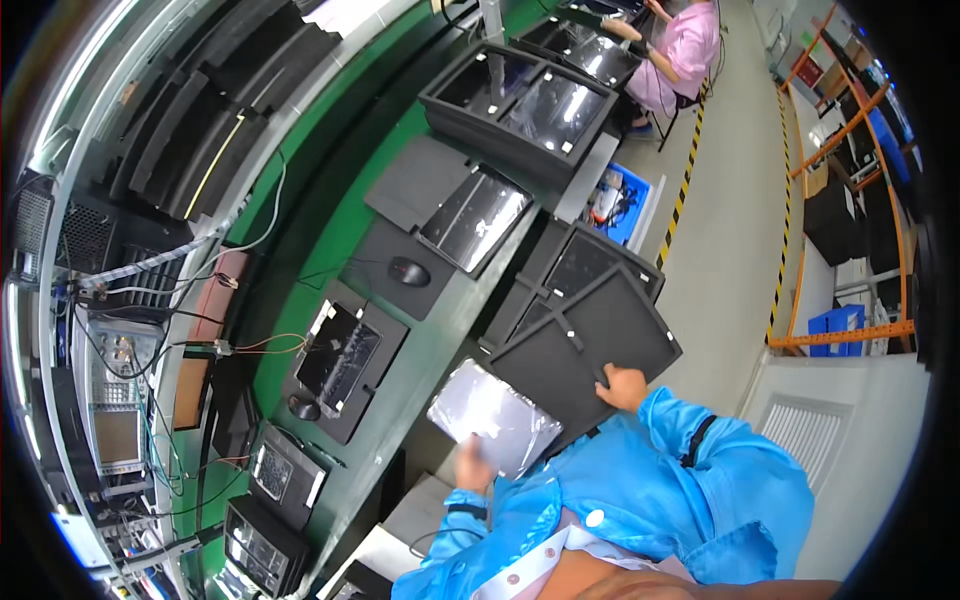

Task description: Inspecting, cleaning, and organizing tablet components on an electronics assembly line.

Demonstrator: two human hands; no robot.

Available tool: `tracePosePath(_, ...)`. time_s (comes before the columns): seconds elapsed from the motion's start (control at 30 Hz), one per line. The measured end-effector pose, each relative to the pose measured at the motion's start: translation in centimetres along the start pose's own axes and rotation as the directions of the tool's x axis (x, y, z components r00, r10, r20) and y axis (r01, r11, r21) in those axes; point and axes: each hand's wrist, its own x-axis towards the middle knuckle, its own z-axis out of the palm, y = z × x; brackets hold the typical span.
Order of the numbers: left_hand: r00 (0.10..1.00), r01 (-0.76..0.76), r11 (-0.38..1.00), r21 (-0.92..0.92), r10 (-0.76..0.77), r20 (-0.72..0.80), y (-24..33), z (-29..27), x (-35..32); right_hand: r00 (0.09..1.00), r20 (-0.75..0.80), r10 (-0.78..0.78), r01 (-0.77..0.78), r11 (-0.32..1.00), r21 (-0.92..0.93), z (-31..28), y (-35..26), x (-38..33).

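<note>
My right hand grips the near edge of a large black foam tray, held tilted above a stack of similar trays. My left hand holds a flat panel wrapped in a shiny grey bag, just left of the black tray and beside the green bench edge. Both forearms wear blue sleeves.
The green bench carries a mouse on a black mat, a fixture with a panel, more bagged panels and black trays. Test instruments stand at left. Another person in pink sits far off. Blue bins sit on the floor.
</note>
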Motion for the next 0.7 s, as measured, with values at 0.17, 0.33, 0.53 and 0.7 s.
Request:
tracePosePath(0.17, 0.974, -0.197, 0.971, -0.135, 0.21, 0.09, 5.4, -1.1, -5.6, 0.871, -0.427, -0.243, 0.291, 0.956, 0.048, -4.8, -3.0, 2.1)
tracePosePath(0.33, 0.914, -0.397, 0.901, -0.172, 0.406, 0.016, 8.3, -4.9, -11.0, 0.744, -0.658, 0.118, 0.077, 0.963, 0.26, -19.4, -8.2, 13.7)
tracePosePath(0.53, 0.884, -0.467, 0.87, -0.154, 0.456, -0.104, 5.0, -4.2, -14.8, 0.724, -0.616, 0.312, -0.149, 0.942, 0.301, -32.0, -11.5, 37.0)
tracePosePath(0.7, 0.853, -0.505, 0.841, -0.194, 0.453, -0.258, 0.3, -5.2, -14.3, 0.892, -0.448, -0.059, -0.023, 0.985, -0.174, -28.8, -13.8, 42.8)
